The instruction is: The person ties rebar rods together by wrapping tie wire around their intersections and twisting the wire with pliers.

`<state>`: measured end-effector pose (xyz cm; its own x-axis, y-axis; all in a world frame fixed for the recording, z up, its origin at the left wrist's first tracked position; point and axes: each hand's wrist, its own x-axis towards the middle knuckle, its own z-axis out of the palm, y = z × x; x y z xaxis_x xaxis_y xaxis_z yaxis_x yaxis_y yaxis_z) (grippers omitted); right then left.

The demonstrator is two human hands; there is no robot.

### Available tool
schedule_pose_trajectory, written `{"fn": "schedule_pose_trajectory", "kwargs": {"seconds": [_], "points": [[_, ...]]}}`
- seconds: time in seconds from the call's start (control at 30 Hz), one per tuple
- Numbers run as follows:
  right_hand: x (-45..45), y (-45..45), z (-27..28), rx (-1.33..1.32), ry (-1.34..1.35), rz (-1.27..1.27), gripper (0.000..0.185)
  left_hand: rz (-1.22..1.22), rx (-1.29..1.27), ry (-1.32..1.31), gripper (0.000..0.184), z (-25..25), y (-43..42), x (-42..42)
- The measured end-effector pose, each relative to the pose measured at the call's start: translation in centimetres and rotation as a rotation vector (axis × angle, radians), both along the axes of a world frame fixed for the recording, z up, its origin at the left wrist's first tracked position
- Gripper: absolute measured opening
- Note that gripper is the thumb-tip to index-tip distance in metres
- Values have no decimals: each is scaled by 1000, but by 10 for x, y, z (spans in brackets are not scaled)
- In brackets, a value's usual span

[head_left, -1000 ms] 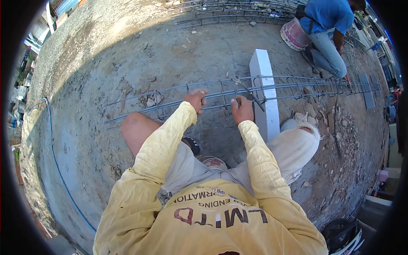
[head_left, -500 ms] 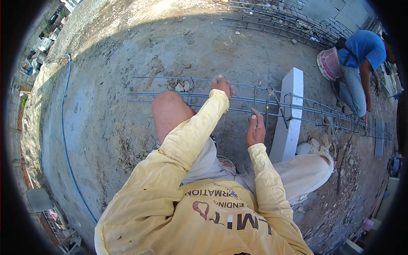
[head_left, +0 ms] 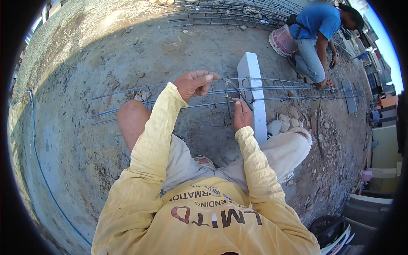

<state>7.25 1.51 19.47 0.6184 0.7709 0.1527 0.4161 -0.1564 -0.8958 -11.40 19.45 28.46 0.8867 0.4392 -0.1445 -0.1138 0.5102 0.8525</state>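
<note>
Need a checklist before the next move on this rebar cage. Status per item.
1. White block under rebar cage: ok, bars cross over it.
2. Dark tool off the cage: not ok, it's at the bars beside the block.
3. Left hand grip: cannot tell.
4. Right hand grip: cannot tell, fingertips close to the tool.
5. Co-worker's hand away from cage: not ok, it's at the far end.
</note>
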Motion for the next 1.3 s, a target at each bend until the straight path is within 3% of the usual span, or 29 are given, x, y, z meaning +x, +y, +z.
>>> {"fn": "schedule_pose_trajectory", "kwargs": {"seconds": [0.1, 0.23, 0.4, 0.5, 0.6, 0.8, 1.07, 1.3], "points": [[-3, -6, 14, -1, -57, -44, 26, 116, -78, -117, 37, 12, -4, 0], [-8, -16, 52, -5, -157, 51, 27, 458, -228, -240, 36, 24, 3, -2], [-20, -24, 132, -262, -455, 257, 26, 734, -325, -431, 35, 14, 28, -10], [-11, -18, 172, -341, -675, 357, 27, 767, -290, -492, 35, 19, 32, -10], [2, -8, 204, -285, -696, 421, 28, 703, -242, -384, 34, 26, 33, -9], [10, 19, 251, -410, -592, 409, 32, 542, -149, -432, 32, 29, 22, -3], [17, 72, 276, -381, -904, 638, 30, 509, -244, -613, 33, 23, 28, -6], [14, 102, 291, -457, -1060, 653, 28, 605, -356, -731, 31, 27, 32, -10]]}}
